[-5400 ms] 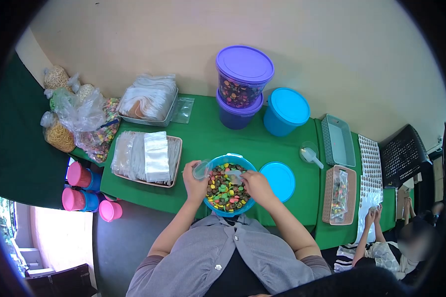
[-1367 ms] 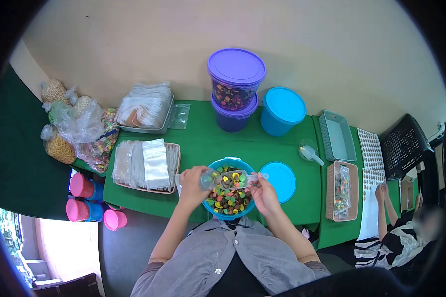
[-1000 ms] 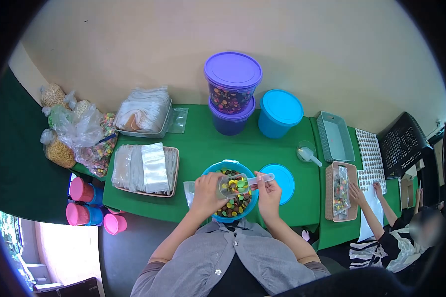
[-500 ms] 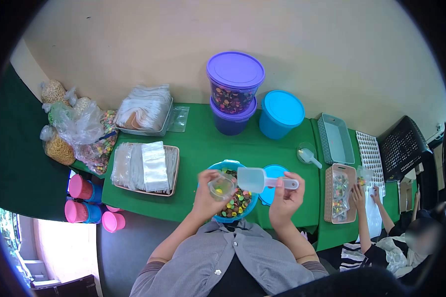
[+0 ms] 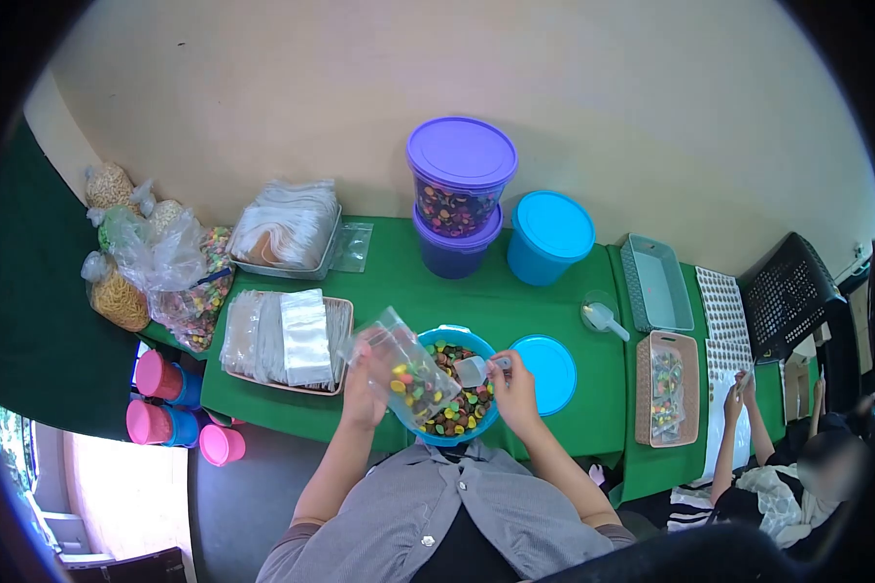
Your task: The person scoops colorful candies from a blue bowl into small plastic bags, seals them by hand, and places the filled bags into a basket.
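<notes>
My left hand [image 5: 364,394] grips a clear plastic bag [image 5: 391,340] at its left side, holding it tilted over the tub. Colourful pieces show in or through the bag's lower part. My right hand [image 5: 516,391] is closed around the handle of a white plastic scoop [image 5: 471,371], whose bowl is down among the candies. Brown, yellow, green and pink candies [image 5: 452,416] fill the blue tub [image 5: 488,416] in front of my body. The tub's left side is partly hidden behind the bag. Just right of my right hand lies a round blue lid [image 5: 551,377].
Baskets of flat bags [image 5: 303,336] stand left on the green table [image 5: 389,282]. Purple tubs [image 5: 462,154] and a lidded blue tub [image 5: 552,238] stand behind. A small cup with a scoop [image 5: 601,315] lies right, near a basket of filled bags [image 5: 667,389]. A person [image 5: 792,476] sits far right.
The scoop has gone down into the candies. My left hand, which held a small clear container before, has moved left and now shows a clear bag. The view has shifted slightly.
</notes>
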The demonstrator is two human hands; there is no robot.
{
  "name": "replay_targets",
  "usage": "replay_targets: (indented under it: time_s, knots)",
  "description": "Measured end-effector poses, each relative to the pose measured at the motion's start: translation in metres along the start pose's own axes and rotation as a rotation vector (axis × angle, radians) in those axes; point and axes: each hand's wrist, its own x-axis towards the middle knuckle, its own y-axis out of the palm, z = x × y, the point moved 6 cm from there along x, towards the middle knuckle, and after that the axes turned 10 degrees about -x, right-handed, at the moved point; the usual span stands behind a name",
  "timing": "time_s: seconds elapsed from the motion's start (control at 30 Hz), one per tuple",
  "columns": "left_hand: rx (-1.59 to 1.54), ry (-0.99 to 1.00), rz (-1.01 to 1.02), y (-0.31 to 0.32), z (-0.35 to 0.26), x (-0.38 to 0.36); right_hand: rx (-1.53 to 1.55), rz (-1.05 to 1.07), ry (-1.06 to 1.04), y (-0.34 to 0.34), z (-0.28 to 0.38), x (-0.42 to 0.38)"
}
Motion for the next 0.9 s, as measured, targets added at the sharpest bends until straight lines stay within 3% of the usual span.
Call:
replay_targets:
  time_s: [0.13, 0.17, 0.3, 0.4, 0.57, 0.73, 0.8, 0.9]
  knots:
    - [-0.214, 0.08, 0.037, 0.003, -0.014, 0.005, -0.246, 0.083, -0.041, 0.027, -0.023, 0.007]
    - [-0.271, 0.078, 0.03, 0.0, -0.018, 0.004, -0.191, 0.085, -0.049, 0.032, -0.025, 0.004]
    - [-0.277, 0.097, -0.019, -0.026, -0.019, -0.001, -0.24, 0.075, -0.07, 0.037, -0.015, 0.0]
    - [-0.146, 0.234, -0.107, -0.032, -0.03, -0.005, -0.248, 0.12, -0.001, 0.029, -0.019, 0.008]
    - [0.037, 0.273, -0.202, -0.042, -0.037, -0.013, -0.105, 0.17, 0.073, 0.046, -0.044, 0.016]
    - [-0.054, 0.334, -0.361, -0.052, -0.041, -0.019, 0.12, 0.114, 0.033, 0.064, -0.058, 0.025]
    - [-0.07, 0.378, -0.383, -0.057, -0.043, -0.019, 0.271, 0.128, 0.184, 0.062, -0.065, 0.028]
    - [0.003, 0.424, -0.387, -0.054, -0.047, -0.015, 0.353, 0.182, 0.242, 0.061, -0.062, 0.028]
